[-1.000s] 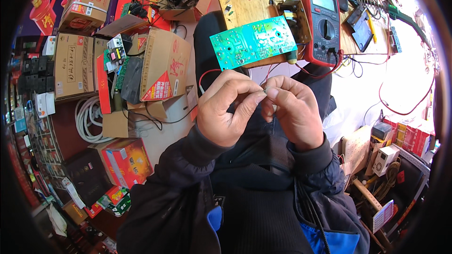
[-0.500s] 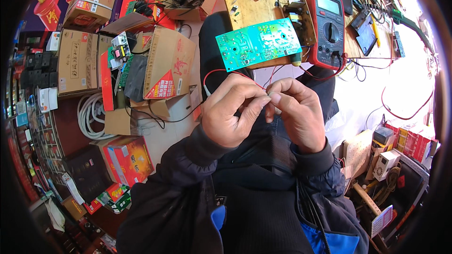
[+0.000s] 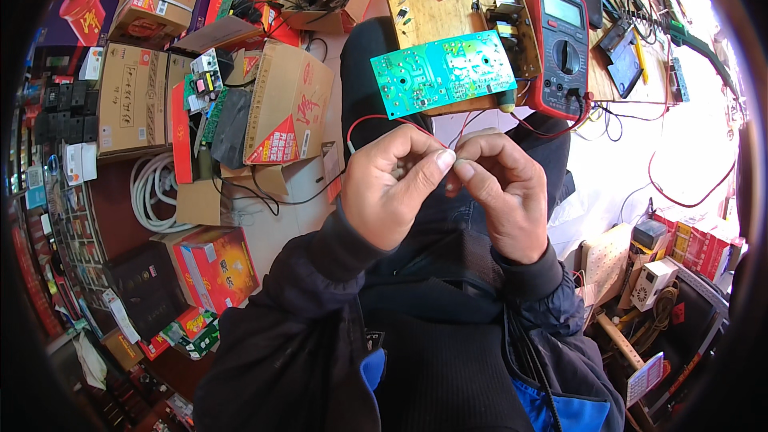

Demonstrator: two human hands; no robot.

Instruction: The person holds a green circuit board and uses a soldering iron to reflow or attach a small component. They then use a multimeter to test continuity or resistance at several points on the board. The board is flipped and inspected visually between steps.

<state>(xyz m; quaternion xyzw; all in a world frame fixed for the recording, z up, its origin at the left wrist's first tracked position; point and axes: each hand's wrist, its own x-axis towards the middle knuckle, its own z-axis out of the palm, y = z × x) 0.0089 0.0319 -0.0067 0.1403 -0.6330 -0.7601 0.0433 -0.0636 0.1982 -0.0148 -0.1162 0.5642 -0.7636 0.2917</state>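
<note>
At the left edge of the frame, shelves (image 3: 48, 192) carry rows of small dark and pale packets, too small to tell apart. In the upper left stand brown cardboard boxes (image 3: 132, 96) with dark print, one above them taped and marked in red. An open carton (image 3: 288, 100) nearer the middle bears a red and yellow label low on its side, and a red box (image 3: 216, 268) with a yellow picture lies in the lower left. At the centre, the left hand (image 3: 392, 192) has thumb and forefinger pressed together on a thin red wire (image 3: 376, 120) that loops up over it. The right hand (image 3: 504, 192) meets it fingertip to fingertip, its fingers pinched shut on the same spot; what sits between the tips is hidden. The work looks like twisting or stripping a wire end, which goes best with a steady grip just beside the end and small turns. Above, a green circuit board (image 3: 444, 72) lies at the edge of the wooden worktop (image 3: 416, 0), with a red meter (image 3: 560, 48) to its right. At lower right sit red flat packs (image 3: 704, 244) and a white box (image 3: 652, 284).
</note>
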